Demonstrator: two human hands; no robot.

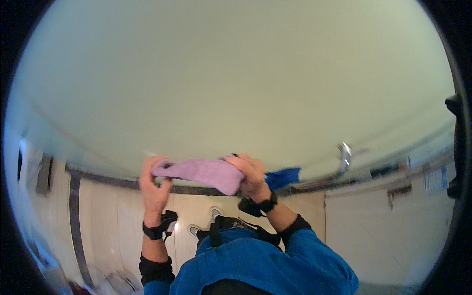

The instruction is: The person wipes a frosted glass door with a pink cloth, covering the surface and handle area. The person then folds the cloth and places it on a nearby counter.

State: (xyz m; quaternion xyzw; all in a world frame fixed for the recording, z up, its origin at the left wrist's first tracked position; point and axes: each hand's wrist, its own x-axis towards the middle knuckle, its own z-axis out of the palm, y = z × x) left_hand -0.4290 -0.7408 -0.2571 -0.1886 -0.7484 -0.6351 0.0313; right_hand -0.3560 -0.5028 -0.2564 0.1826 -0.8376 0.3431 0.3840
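Observation:
A pink cloth (pixel 206 172), sock-like in outline, stretches sideways between my two hands in front of a pale wall. My left hand (pixel 155 180) grips its narrower end, where a small fold or gap shows near the fingers. At the wider, rounded end my right hand (pixel 249 171) holds it from above, fingers curled over the fabric. Just right of that hand is a dark blue cloth (pixel 283 177); whether it hangs behind or touches the hand I cannot tell.
A chrome faucet (pixel 345 156) juts out at the right. Beyond it, a white surface (pixel 387 228) carries small blurred items near the wall. A dark strip (pixel 107 180) edges the wall's foot above light floor tiles (pixel 99 214). Clear plastic-like bags (pixel 121 282) lie at lower left.

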